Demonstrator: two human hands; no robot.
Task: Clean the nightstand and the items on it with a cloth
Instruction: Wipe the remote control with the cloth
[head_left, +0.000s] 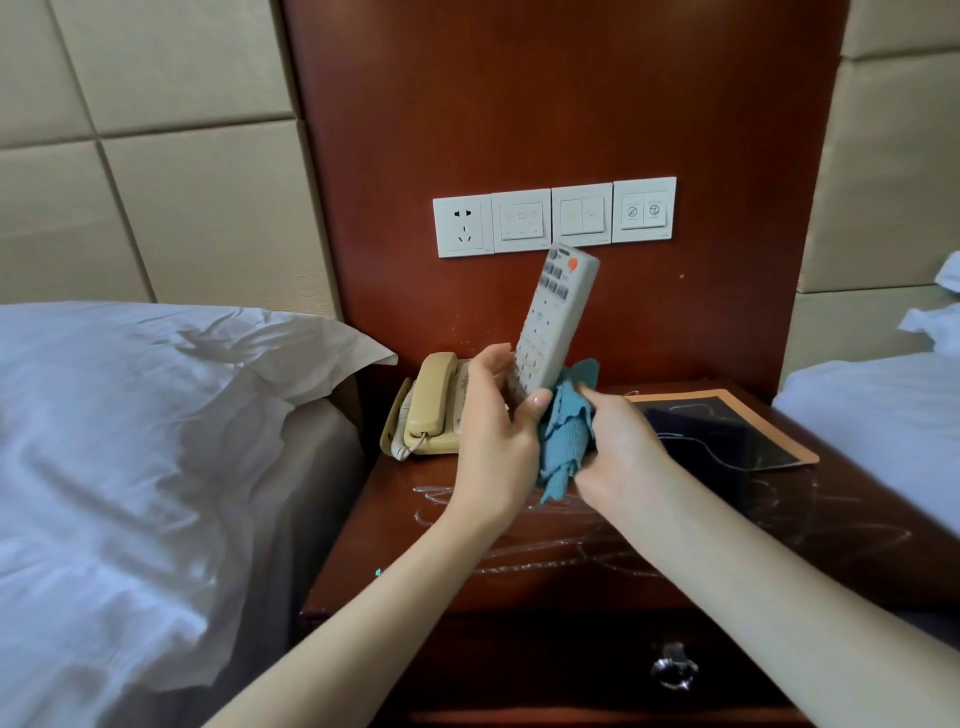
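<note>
Your forearms reach in over nightstand (519, 551), scribbled top beneath them. Your left hand (493, 415) clamps lower end of remote (558, 317), tilted upright, buttons facing you. Your right hand (618, 441) bunches blue cloth (563, 431), pressed against remote's base, just right of your left grip. Phone (431, 405) sits behind left hand; dark tablet (727, 431) lies right of cloth.

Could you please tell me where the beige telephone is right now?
In the head view, the beige corded telephone sits at the back left corner of the dark wooden nightstand, beside the white pillow, just behind the left hand.
</note>
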